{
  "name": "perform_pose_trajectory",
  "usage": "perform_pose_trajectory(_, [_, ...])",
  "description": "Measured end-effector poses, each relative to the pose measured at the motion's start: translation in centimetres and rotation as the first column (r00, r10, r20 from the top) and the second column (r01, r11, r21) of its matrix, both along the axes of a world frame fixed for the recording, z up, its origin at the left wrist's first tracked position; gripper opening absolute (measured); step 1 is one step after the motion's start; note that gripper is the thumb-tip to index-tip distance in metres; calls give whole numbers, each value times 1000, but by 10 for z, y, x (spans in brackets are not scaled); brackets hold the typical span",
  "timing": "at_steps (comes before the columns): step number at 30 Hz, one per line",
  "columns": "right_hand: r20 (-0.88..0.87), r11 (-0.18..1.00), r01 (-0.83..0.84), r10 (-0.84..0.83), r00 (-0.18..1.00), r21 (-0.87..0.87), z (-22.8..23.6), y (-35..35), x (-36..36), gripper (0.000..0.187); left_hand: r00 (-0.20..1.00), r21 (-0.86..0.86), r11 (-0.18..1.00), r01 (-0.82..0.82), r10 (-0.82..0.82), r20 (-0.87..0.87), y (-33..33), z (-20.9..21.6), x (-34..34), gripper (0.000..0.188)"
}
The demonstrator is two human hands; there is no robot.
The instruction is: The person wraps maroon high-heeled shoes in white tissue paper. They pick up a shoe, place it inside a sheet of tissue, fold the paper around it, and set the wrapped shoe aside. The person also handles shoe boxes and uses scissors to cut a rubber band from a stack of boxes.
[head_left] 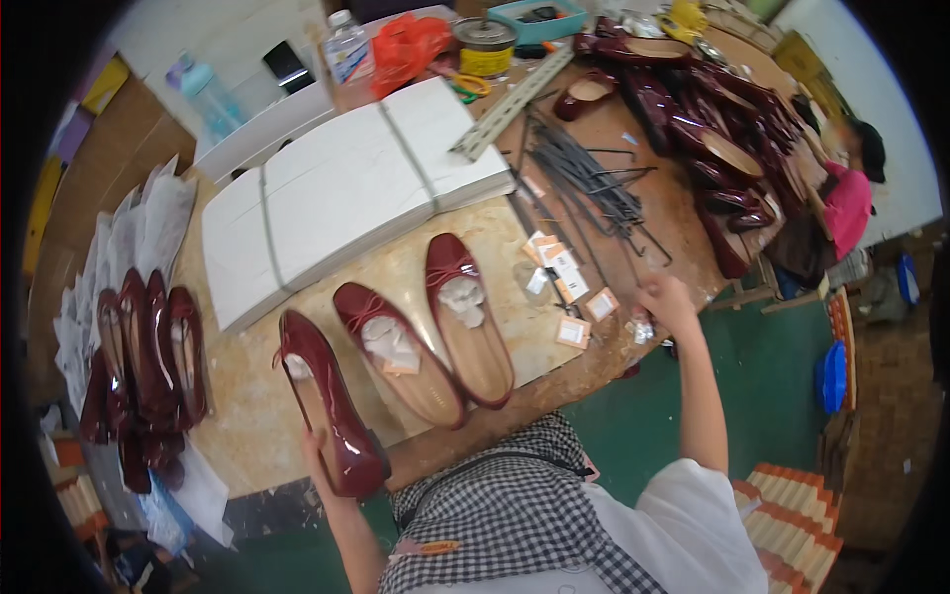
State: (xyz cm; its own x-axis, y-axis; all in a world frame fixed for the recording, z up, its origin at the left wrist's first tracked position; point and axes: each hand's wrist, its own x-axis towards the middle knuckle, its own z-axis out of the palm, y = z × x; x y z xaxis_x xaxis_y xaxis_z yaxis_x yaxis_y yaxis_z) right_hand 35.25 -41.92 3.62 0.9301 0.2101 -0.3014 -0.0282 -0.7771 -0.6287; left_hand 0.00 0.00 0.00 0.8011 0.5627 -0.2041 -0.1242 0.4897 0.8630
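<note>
My left hand (318,460) is closed around the heel end of a glossy dark red ballet flat (341,421), tilted on its side at the table's near edge. Two more ballet flats, a middle one (404,371) and a right one (473,342), lie soles down beside it with white paper in their toes; an orange-edged tag rests in the middle one. Over the right part of the table, my right hand (670,303) has its fingers pinched together at the near ends of thin black rods (594,178). What it grips is too small to make out. Small clear packets (641,327) lie just below it.
Paper tags (562,272) lie left of my right hand. Behind the flats is a strapped white paper stack (327,188), with a slotted metal bar (515,104) on its corner. Dark red shoes stand at left (148,346) and heap at far right (712,129), near a seated person (846,198).
</note>
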Motion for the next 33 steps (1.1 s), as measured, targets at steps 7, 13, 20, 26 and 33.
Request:
perform_pose_trajectory(7, [118,948,-80,46,992,307,67,126,-92,33,893,-527,780,338,-90,441,-31,6,54,75])
perform_pose_trajectory(13, [67,681,-533,584,809,502,112,230,-155,30,993,98,989,-110,114,-35,-34,16,71,75])
perform_pose_trajectory(20, [108,657,-587,618,778,472,112,259,-156,29,993,277,954,-114,114,16,-37,45,72,70])
perform_pose_trajectory(26, [600,672,-673,411,686,309,90,284,-176,30,987,268,950,-161,163,12,-61,45,70,76])
perform_pose_trajectory(33, [335,671,-729,661,671,138,60,278,-187,38,927,26,977,-214,211,-310,-60,-13,46,75])
